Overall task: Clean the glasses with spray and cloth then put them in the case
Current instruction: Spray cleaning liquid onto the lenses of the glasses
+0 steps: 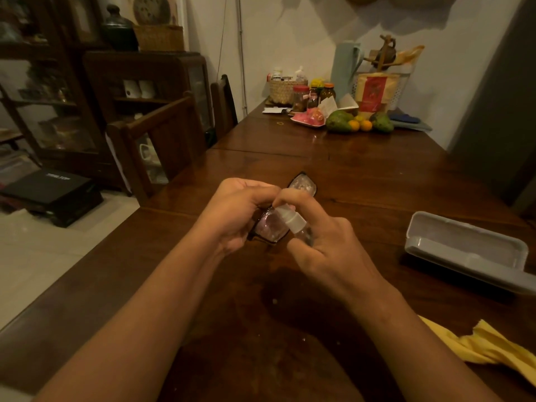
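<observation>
Stage: spraying, the first part of the cleaning.

My left hand (235,216) grips the dark-framed glasses (303,185) with fingers curled around the frame near its middle, and holds them above the dark polished wooden table (362,175). The far lens projects beyond my knuckles. The near lens sits directly behind the nozzle.

My right hand (327,245) grips the small clear plastic spray bottle (287,217) with the white pump head. The fingers wrap the body and the index finger rests on top of the pump. The nozzle points at the near lens at close range. The far lens looks speckled, possibly with droplets, though I cannot confirm this.

Remaining, as I judge it:
1. Finish spraying and set the spray bottle down.
2. Take the crumpled yellow cloth (493,348), which lies untouched at the near right edge of the table.
3. Wipe both lenses.
4. Fold the glasses and place them in the grey oblong hard case (464,248), which lies open and empty on the table to my right, well apart from my hands.

Writing: the black flat box (58,187) on the floor to the left carries a pale word that I cannot read. The red-labelled packet (372,91) at the far end of the table is too small to read. The spray bottle shows no label.
</observation>
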Tool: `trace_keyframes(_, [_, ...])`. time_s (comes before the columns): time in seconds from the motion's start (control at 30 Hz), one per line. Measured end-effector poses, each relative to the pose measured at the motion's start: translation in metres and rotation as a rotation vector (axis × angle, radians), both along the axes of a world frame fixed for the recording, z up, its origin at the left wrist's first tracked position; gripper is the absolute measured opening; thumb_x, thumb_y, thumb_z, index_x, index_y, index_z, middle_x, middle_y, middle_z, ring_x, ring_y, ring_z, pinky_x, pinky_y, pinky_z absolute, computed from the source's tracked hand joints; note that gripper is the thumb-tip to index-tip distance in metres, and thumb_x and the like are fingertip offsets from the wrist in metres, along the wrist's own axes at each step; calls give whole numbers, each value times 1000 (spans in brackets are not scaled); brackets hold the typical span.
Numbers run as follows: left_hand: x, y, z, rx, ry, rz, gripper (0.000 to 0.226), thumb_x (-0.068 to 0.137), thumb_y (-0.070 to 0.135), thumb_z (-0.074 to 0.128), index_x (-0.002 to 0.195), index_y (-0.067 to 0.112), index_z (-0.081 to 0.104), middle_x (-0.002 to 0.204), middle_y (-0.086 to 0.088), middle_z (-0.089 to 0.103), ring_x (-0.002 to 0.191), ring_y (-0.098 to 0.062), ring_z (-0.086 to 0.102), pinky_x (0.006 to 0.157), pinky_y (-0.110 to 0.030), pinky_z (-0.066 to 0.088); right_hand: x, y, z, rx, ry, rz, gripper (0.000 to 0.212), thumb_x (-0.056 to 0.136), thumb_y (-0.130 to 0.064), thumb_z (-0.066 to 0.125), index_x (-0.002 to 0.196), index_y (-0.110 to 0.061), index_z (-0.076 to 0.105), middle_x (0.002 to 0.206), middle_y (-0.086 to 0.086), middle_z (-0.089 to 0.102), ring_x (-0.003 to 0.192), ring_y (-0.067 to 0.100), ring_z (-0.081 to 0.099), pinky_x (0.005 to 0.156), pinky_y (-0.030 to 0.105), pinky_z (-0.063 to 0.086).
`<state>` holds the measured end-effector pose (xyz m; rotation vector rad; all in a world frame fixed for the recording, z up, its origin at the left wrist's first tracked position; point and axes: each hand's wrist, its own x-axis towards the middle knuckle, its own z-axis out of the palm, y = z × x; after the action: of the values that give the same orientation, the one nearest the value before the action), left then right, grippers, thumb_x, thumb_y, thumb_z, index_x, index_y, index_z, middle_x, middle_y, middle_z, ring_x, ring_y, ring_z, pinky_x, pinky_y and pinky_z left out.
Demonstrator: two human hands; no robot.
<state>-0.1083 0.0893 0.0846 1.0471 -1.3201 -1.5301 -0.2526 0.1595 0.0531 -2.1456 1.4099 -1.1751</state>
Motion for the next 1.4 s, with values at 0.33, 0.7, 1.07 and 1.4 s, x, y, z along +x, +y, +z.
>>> trace_keyframes(0.33, [-1, -4, -4, -31, 40, -37, 15, 81, -3, 64, 71, 0, 74, 59, -9, 71, 48, -15, 65, 46, -20, 53, -2, 1, -2, -1, -33, 39, 57, 79, -15, 49, 112, -61, 40, 59, 8, 56, 43, 24, 45, 37, 35, 37])
trace_keyframes(0.7, [8, -21, -13, -271, -275, 76, 4, 75, 16, 81, 73, 12, 79, 76, -6, 77, 74, -22, 74, 67, -32, 59, -53, -27, -22, 58, -182, -272, 64, 92, -21, 63, 130, -56, 25, 95, -11, 67, 81, -2, 64, 64, 22, 46])
trace_keyframes(1.07, [5, -30, -31, -516, -597, 42, 13, 77, 16, 81, 86, 24, 80, 74, 11, 75, 69, 2, 67, 60, -11, 48, -79, -45, -52, 328, -203, -171, 26, 96, -33, 58, 106, -53, 45, 120, -20, 53, 110, 1, 51, 81, 25, 43])
trace_keyframes(1.4, [-3, -27, -42, -688, -759, -75, 14, 81, 15, 78, 93, 23, 79, 80, 4, 75, 76, -11, 69, 67, -30, 55, -77, -27, -40, 388, -263, -341, 64, 81, -14, 78, 130, -35, 41, 126, -4, 60, 111, 13, 56, 88, 34, 49])
